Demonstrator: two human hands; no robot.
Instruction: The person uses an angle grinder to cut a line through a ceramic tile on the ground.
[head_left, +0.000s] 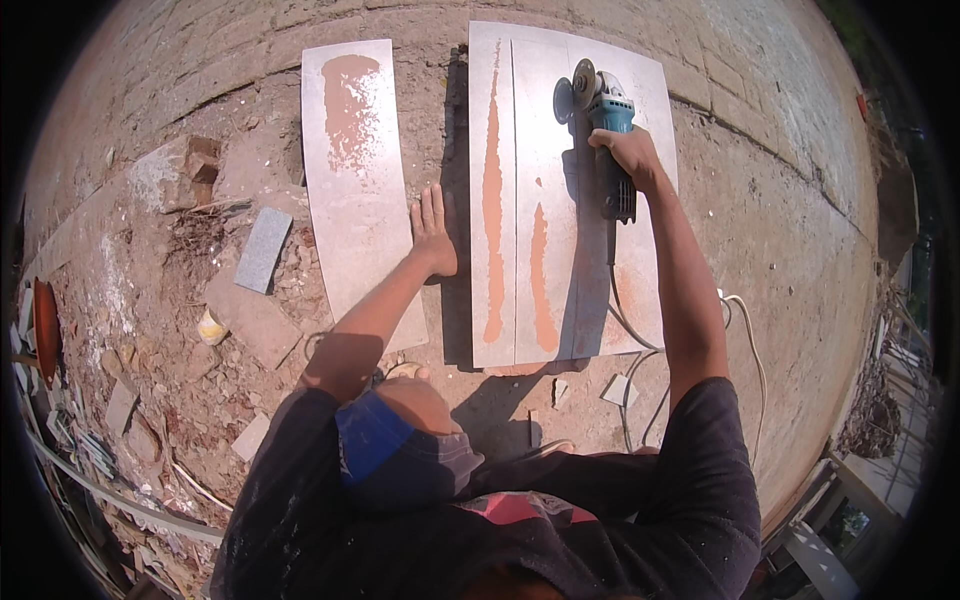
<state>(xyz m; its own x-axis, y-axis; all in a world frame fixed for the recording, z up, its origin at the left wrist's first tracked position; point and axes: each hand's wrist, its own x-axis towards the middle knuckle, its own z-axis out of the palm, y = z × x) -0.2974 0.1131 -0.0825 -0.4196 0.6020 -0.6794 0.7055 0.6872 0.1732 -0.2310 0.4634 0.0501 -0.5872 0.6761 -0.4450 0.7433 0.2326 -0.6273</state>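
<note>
My right hand [632, 158] is wrapped around the body of a teal and black angle grinder [613, 115]. The grinder's round disc [584, 78] stands on edge at its far end, over a large pale tile [640, 250]. Long straight lines run down that tile, and orange-brown dust streaks lie along them. To the left, a narrower pale tile strip [350, 230] carries a dust patch [350, 95] near its far end. My left hand [434, 240] has its fingers stretched out at the strip's right edge, beside the dark gap between the pieces, and holds nothing.
The grinder's cable [628, 330] trails toward me past my right arm, near a pale cable [758, 350]. Rubble, a grey slab [263, 250] and a yellow-white cup-like piece [211, 327] lie at left. An orange pan-like object [46, 330] is at the far left.
</note>
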